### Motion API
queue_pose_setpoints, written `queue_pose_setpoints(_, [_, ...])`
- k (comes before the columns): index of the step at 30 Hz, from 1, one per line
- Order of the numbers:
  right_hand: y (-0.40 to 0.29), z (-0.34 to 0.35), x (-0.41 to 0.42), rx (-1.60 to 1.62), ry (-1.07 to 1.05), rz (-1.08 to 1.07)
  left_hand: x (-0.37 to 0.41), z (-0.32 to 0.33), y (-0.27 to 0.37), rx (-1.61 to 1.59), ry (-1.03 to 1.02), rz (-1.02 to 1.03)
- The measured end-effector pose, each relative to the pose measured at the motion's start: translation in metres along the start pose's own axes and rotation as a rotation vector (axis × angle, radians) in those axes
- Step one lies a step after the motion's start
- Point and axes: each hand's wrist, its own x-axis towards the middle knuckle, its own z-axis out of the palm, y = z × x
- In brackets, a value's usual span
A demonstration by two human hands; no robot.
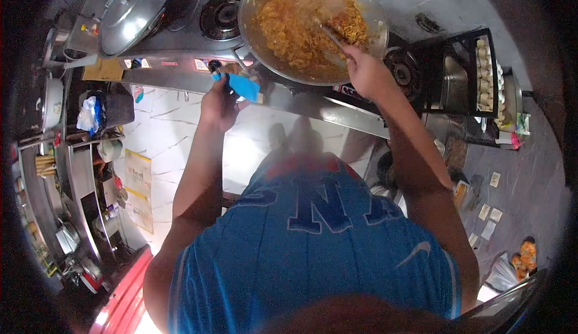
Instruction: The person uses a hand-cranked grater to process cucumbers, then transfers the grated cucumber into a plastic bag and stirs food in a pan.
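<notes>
A wide metal wok sits on the stove at the top of the view, holding a steaming orange-brown stir-fried food. My right hand grips the handle of a cooking utensil; its far end is buried in the food. At the stove's front edge, left of the wok, my left hand is closed on a blue cloth. Just beyond that hand is a round black knob on the stove front; whether the fingers touch it is unclear.
A bare burner lies left of the wok and another burner to its right. A large metal lid leans at the upper left. Egg trays stand at the right. Shelves with kitchenware line the left side.
</notes>
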Motion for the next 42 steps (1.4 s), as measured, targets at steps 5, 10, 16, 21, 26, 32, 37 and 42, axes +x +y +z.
queue_pose_setpoints(5, [-0.007,-0.072,-0.063,-0.259,-0.198,0.025,0.020,0.008,0.009,0.053,-0.015,0.105])
queue_pose_setpoints(10, [-0.010,-0.103,-0.096,-0.252,-0.271,-0.043,0.034,0.021,0.013,0.148,-0.059,0.118])
queue_pose_setpoints(16, [-0.026,-0.006,-0.024,-0.296,-0.125,0.120,0.045,0.024,0.014,0.141,-0.094,0.057])
queue_pose_setpoints(21, [-0.014,0.020,0.023,-0.041,0.069,0.108,0.023,0.044,0.026,0.121,-0.074,0.014])
queue_pose_setpoints(26, [-0.012,-0.025,-0.019,-0.204,-0.155,0.043,0.026,0.025,0.035,0.102,0.034,0.105])
queue_pose_setpoints(32, [0.001,-0.143,-0.102,-0.299,-0.229,0.089,0.001,0.029,0.057,0.111,0.032,0.097])
queue_pose_setpoints(37, [-0.007,-0.140,-0.114,-0.227,-0.393,0.051,0.009,0.026,0.050,0.174,0.002,0.074])
queue_pose_setpoints(42, [-0.013,0.011,-0.053,-0.182,-0.215,0.093,0.021,0.021,0.041,0.307,-0.074,0.030])
